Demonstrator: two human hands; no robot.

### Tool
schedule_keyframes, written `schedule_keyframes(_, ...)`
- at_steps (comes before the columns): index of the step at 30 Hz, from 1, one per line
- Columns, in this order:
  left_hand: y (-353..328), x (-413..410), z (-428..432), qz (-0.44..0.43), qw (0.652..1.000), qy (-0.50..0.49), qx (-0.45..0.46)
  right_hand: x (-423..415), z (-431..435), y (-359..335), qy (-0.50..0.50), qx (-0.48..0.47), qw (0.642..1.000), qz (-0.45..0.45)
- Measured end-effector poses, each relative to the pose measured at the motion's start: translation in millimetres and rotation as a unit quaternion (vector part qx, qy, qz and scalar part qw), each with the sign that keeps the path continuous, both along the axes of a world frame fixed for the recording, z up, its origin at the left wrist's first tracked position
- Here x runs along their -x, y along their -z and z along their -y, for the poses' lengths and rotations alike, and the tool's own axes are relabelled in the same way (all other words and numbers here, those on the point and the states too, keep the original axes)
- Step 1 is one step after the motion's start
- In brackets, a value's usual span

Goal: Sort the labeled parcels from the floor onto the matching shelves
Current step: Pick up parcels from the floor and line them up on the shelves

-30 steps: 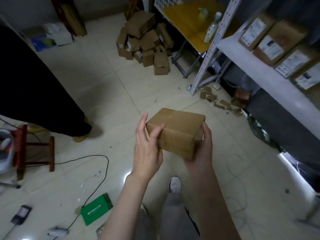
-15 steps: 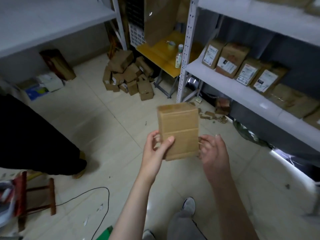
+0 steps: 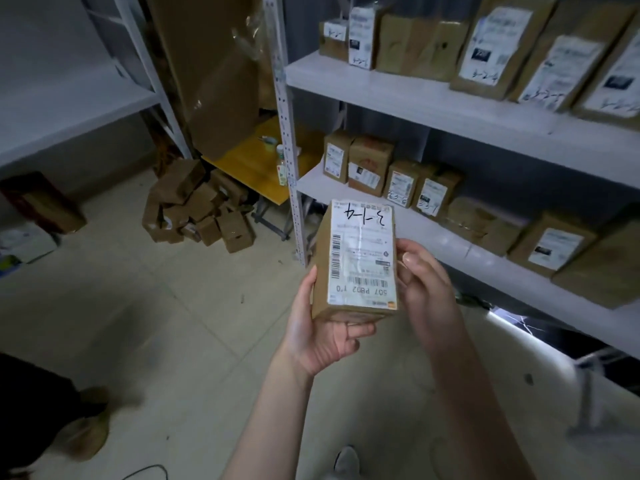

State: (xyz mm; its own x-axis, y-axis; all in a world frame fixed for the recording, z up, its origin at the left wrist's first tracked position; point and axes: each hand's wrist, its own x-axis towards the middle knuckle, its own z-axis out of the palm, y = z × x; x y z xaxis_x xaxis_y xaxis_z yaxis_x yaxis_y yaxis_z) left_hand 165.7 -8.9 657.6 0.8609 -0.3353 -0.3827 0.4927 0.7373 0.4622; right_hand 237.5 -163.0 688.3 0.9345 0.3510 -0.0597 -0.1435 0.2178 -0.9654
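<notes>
Now the parcel (image 3: 360, 258) sits centre frame, label up, left hand (image 3: 322, 330) gripping its base, right hand (image 3: 424, 277) holding its side. Label-reading step, I judge; next, find the matching shelf (image 3: 433, 105) at right.

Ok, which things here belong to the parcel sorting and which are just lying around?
Job: held parcel, in left hand and right hand; floor pile of parcels; shelves; shelved parcels.
Lying about: yellow table; bottle; tall cardboard sheet; bystander's shoe.
</notes>
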Motion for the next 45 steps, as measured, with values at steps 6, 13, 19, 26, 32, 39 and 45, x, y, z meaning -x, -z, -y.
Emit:
schedule_keyframes(6,-8,-49,35,0.039,0.998,0.043,0.011,-34,48,-10,0.019,-0.002,1.0,0.006)
schedule_keyframes(13,-10,-94,62,0.051,0.982,0.179,-0.008,-64,96,-25,0.092,-0.017,0.996,-0.002)
schedule_keyframes(19,-14,-140,66,-0.003,0.98,0.178,-0.084,-83,125,-36,0.137,-0.023,0.99,0.001)
schedule_keyframes(26,-58,-208,83,0.083,0.992,-0.002,-0.09,-133,137,-51,0.231,-0.056,0.971,-0.037)
schedule_keyframes(32,-91,-270,107,0.212,0.956,-0.034,-0.198,-173,132,-67,0.234,-0.015,0.972,-0.022)
schedule_keyframes(39,-110,-314,124,0.278,0.921,-0.042,-0.27,-192,136,-71,0.252,0.023,0.966,0.044)
schedule_keyframes(45,-116,-335,121,0.304,0.893,-0.018,-0.331,-204,140,-69,0.331,-0.009,0.942,0.055)
